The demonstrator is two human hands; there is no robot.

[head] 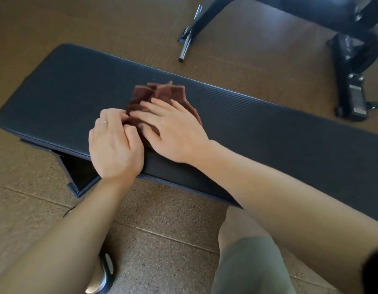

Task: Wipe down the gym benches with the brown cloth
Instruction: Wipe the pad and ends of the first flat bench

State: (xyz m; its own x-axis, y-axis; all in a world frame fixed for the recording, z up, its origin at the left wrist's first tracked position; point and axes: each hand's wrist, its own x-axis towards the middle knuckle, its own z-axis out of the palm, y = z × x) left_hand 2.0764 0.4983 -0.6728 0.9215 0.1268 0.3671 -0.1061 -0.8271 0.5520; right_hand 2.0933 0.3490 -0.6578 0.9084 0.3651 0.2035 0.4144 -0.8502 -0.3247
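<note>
Head view shows the crumpled brown fabric cloth (162, 96) lying on the long black padded gym bench (268, 119); the right hand (173, 132) presses flat and open on it, while the left hand (114, 143) pinches its near edge. I judge the cloth is being gathered, so next a firm sweep along the pad is needed. The bench's right end is cut off and the fingertips are blurred.

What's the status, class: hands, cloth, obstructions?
Left hand pinching brown cloth edge. Right hand flat on it. Cloth bunched on bench. Nothing blocking.
</note>
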